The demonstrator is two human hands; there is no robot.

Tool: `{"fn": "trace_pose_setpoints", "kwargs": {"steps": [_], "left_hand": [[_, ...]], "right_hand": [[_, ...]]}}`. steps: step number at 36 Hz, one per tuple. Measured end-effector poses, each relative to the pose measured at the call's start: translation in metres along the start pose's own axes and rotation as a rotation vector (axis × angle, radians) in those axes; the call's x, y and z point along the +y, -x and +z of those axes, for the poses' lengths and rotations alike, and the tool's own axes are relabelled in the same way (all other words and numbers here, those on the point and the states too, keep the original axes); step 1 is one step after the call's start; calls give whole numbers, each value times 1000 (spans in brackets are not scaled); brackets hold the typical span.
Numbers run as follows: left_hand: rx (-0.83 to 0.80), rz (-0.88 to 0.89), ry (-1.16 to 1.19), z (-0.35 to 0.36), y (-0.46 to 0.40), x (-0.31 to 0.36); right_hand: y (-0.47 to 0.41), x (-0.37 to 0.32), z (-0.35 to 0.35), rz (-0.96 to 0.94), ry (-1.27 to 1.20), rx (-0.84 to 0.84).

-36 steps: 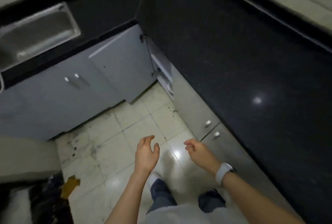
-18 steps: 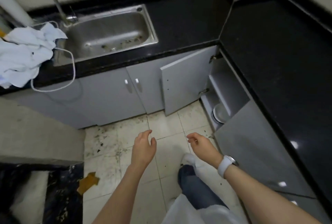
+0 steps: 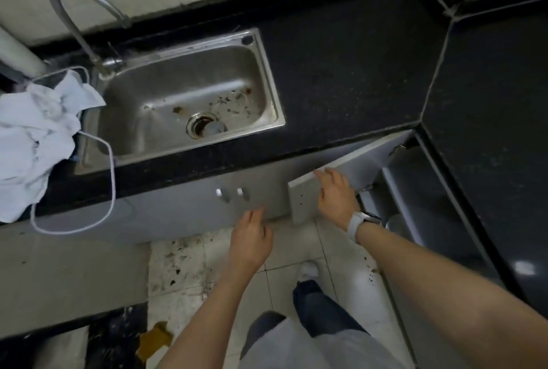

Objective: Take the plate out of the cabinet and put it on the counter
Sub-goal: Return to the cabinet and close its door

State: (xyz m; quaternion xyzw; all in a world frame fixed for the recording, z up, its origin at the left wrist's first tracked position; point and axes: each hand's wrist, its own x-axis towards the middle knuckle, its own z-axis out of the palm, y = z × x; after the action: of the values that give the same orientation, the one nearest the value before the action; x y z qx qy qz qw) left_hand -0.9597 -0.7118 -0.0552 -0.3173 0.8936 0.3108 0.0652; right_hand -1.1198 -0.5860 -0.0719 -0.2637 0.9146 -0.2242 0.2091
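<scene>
The corner cabinet stands open, its grey door (image 3: 350, 171) swung out to the left. Inside, low down, part of a round white plate (image 3: 396, 224) shows just past my right wrist; the rest is hidden. My right hand (image 3: 335, 195) lies on the top edge of the open door, fingers spread, a white watch on its wrist. My left hand (image 3: 250, 239) hovers open and empty in front of the closed doors under the sink. The black speckled counter (image 3: 350, 72) runs along the wall and turns down the right side.
A steel sink (image 3: 189, 99) with a curved tap (image 3: 80, 10) is set in the counter at left. A white cloth (image 3: 35, 134) and a white cable (image 3: 109, 179) hang over the counter's left end. The closed doors carry two small knobs (image 3: 229, 192). The floor tiles are stained.
The view has swung towards the sink and moved closer to the cabinets. Both hands have moved forward; my right hand has come onto the open door's top edge.
</scene>
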Motion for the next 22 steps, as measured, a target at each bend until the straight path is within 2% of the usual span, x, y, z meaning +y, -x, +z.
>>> {"fn": "trace_pose_setpoints", "kwargs": {"steps": [6, 9, 15, 22], "left_hand": [[-47, 42, -99, -12, -40, 7], [-65, 101, -158, -15, -58, 14], [-130, 328, -318, -3, -108, 47], [-254, 648, -452, 28, -146, 99]], "right_hand": [[-38, 14, 17, -2, 255, -161], [-34, 17, 26, -4, 248, -141], [-9, 25, 23, 64, 107, -41], [47, 37, 25, 355, 5, 79]]}}
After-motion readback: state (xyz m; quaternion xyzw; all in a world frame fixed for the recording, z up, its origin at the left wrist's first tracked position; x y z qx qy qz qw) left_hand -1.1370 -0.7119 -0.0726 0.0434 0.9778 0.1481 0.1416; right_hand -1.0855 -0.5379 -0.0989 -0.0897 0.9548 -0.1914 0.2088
